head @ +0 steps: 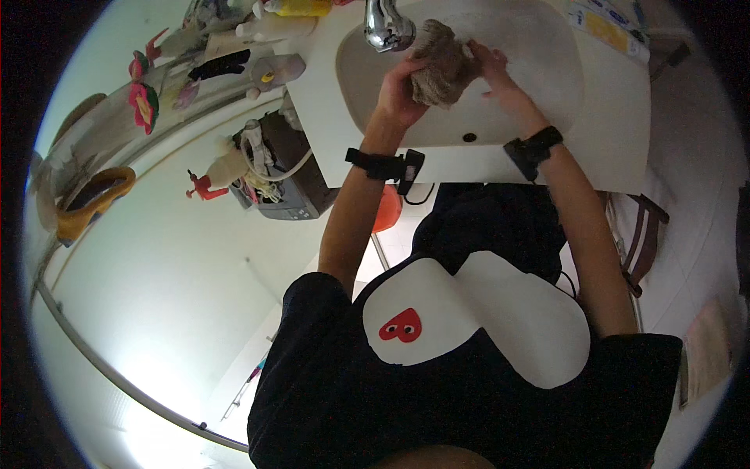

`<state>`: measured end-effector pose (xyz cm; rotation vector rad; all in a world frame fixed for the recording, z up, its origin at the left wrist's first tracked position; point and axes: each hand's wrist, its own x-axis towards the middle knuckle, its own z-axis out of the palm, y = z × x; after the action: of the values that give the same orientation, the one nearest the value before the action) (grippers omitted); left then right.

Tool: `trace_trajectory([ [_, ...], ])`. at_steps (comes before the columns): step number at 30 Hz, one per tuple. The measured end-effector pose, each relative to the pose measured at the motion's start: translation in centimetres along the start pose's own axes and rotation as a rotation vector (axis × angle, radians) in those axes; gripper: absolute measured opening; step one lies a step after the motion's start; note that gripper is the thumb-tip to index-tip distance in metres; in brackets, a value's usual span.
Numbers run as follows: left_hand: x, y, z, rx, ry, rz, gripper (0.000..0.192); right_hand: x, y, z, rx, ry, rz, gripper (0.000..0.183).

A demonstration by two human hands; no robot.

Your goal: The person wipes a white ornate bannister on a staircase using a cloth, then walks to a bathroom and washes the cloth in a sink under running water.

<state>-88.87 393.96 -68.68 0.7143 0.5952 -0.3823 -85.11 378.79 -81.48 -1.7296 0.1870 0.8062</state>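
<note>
A bunched greyish-brown cloth [442, 67] is held above the basin of a white washbasin [527, 117], just beside the chrome faucet [388, 26]. On the cloth's left side, my left hand [404, 94] grips it with the fingers and thumb around its edge. My right hand [493, 67] is at the cloth's right side, its upper fingers against the fabric and the thumb apart. Whether those fingers pinch the cloth is hard to tell. Both wrists wear black straps. The small dark overflow hole [469, 138] shows in the basin wall nearest my body.
Bottles [278, 69] stand at the left end of the counter. A yellow and white packet [609, 29] lies at its right corner. Below left is a dark bin-like container [293, 176] holding cloths and a hose. A spray bottle [220, 173] with a red trigger is beside it.
</note>
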Motion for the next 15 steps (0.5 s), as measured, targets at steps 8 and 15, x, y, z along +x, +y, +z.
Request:
trace_trajectory([
  [8,-0.3,1.1,-1.9,0.061,0.07,-0.067,0.038,0.0,-2.7,1.7,1.294,-0.508,0.049,0.053],
  [15,3.5,0.4,-5.2,0.134,0.168,0.222,0.032,-1.4,-5.8,2.5,1.157,-0.425,0.04,0.045],
])
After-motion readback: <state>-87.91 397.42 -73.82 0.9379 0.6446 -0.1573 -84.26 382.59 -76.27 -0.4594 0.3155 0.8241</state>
